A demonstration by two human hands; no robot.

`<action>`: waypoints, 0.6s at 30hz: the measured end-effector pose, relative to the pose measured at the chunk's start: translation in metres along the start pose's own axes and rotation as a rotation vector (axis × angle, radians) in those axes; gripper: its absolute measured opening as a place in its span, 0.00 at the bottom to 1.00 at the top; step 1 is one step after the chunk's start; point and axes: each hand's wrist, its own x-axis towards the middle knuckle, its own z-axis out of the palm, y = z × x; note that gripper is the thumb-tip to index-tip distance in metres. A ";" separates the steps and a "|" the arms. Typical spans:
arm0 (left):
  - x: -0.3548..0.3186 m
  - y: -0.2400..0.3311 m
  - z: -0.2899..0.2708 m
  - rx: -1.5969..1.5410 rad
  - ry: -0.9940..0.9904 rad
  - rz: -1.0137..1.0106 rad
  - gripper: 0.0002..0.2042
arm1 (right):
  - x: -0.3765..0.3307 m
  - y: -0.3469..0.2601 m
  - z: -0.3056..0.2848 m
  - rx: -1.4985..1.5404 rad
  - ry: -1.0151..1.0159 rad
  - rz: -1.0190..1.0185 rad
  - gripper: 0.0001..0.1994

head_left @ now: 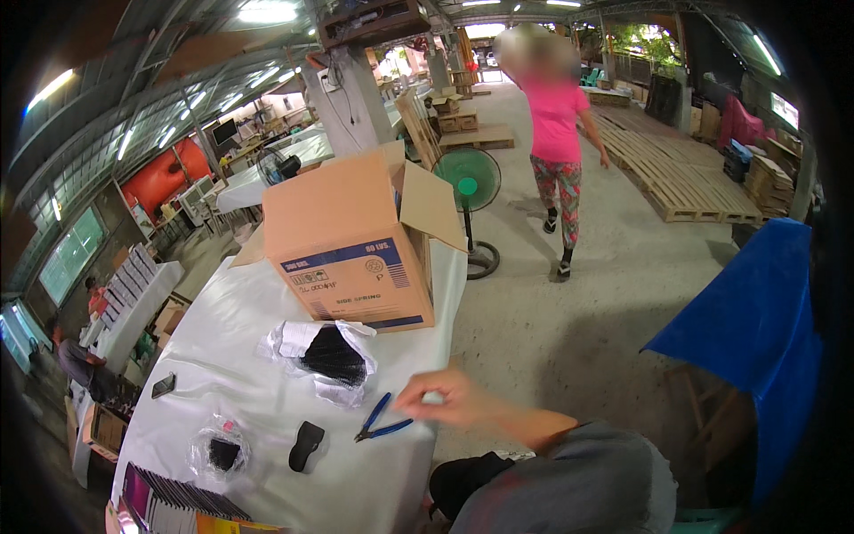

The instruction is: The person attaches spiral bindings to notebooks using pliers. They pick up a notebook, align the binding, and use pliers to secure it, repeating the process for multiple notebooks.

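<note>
My right hand [440, 398] hovers over the right edge of the covered table [240, 303], slightly blurred. Its thumb and index finger come together in a pinch; whatever lies between them, if anything, is too small to make out. Just left of the fingers lie pliers [382, 422] with blue handles, spread apart on the cover. Beyond them sits a black ridged bundle [334, 356] in opened silvery-white wrapping. Nearer are a small black object [305, 446] and another dark bundle [222, 454] in clear plastic. My left hand is out of view.
A large open cardboard box [347, 249] stands at the table's far end. Bound notebooks [178, 503] are stacked near left, and a phone [164, 385] lies at the left edge. A green fan [468, 181], a walking person [556, 133] and a blue sheet [747, 329] are beyond.
</note>
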 end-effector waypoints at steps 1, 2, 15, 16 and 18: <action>0.001 -0.001 -0.001 0.000 0.009 -0.004 0.16 | -0.004 -0.002 -0.012 0.012 0.085 0.014 0.09; 0.001 -0.003 -0.004 0.001 0.018 -0.010 0.16 | -0.009 -0.002 -0.020 0.092 0.141 0.062 0.09; 0.006 -0.021 -0.035 0.033 0.227 -0.045 0.15 | -0.001 0.030 -0.012 0.288 0.147 0.218 0.10; 0.006 -0.023 -0.040 0.027 0.239 -0.045 0.15 | 0.000 0.033 -0.008 0.294 0.116 0.216 0.10; 0.006 -0.027 -0.051 0.017 0.265 -0.045 0.15 | 0.000 0.038 0.002 0.281 0.069 0.205 0.10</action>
